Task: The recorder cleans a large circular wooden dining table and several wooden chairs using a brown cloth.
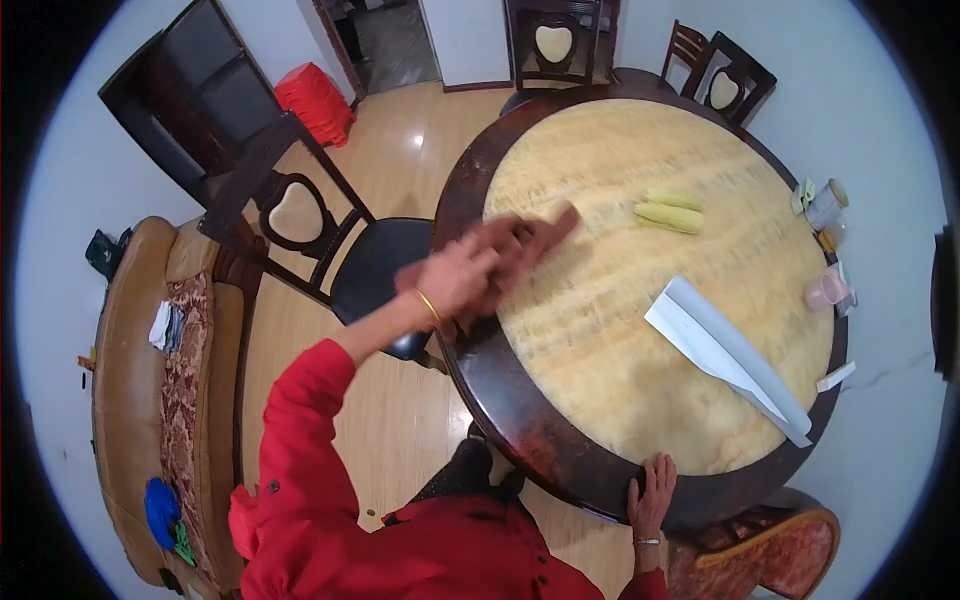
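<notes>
My left hand [454, 281], with a gold bracelet at the wrist, grips a brownish-red cloth [517, 259]. Motion blurs both, and the cloth reaches over the left rim of the round table [600, 300]. The table has a yellow stone-patterned top and a dark wooden border. At the table's near edge, my right hand [654, 487] rests on the border with its fingers apart and nothing in them. Up and to the right of it lies a partly rolled white sheet [727, 360]. Two pale yellow-green pieces, apparently corn ears [670, 210], lie side by side farther back.
A dark chair with a black seat [382, 270] stands close on the left. Along the right rim are a pink cup [825, 289], a clear jar [826, 202] and a small white box [835, 376]. A wooden chair [772, 551] sits lower right; a sofa [124, 390] lines the left wall.
</notes>
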The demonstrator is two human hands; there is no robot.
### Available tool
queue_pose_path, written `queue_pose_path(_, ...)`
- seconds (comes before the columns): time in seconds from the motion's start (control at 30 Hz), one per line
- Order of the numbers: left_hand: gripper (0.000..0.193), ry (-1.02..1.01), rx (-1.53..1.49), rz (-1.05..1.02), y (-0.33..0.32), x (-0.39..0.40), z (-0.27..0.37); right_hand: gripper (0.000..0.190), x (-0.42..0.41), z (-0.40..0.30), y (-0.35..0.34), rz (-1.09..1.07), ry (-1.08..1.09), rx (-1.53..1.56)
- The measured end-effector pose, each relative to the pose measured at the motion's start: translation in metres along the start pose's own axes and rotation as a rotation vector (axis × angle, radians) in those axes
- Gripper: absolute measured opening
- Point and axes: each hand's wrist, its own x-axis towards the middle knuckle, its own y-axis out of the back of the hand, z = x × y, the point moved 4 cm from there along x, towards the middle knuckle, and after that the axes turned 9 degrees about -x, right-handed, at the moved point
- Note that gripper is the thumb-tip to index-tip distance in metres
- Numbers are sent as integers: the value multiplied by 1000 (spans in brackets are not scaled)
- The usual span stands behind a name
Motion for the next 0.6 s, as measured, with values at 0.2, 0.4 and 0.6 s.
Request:
queue_pose_path(0.2, 42, -416, -81, -214, -113, -53, 20, 39, 3, -3, -3, -40, -41, -22)
queue_pose_path(0.4, 43, -513, 45, -267, -119, 7, -80, 48, 2, -5, -14, -154, -265, -199)
queue_pose_path(0.6, 38, -416, 141, -168, -115, 145, -236, 57, -29, -22, -25, 191, -990, -440)
